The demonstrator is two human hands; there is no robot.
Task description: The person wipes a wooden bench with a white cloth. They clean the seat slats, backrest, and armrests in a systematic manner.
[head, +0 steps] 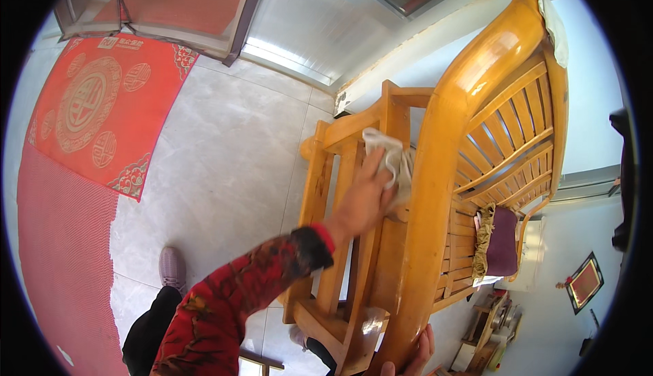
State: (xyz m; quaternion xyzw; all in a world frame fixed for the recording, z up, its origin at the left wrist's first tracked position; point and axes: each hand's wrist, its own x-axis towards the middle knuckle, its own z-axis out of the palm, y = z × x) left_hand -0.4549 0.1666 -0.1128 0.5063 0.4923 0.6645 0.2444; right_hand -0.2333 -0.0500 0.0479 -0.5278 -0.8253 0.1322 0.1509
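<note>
My left hand [365, 192], in a red patterned sleeve with a black and red cuff, presses a crumpled pale cloth [395, 164] against the wooden side frame under the bench's armrest. The wooden bench [357, 253] is glossy yellow-brown, with a thick curved armrest [433, 167] and a slatted back [502, 126]. My right hand [418, 353] shows at the lower edge, its thumb and fingers around the near end of the armrest. The rest of that hand is cut off by the picture's rim. Part of the cloth is hidden behind my fingers and the armrest.
A folded purple cushion [502, 243] with gold fringe lies on the bench seat. Red mats [107, 116] cover tiles by a screen door [173, 9]. My shoe [172, 268] stands left of the bench. A low wooden shelf [479, 330] holds several items at right.
</note>
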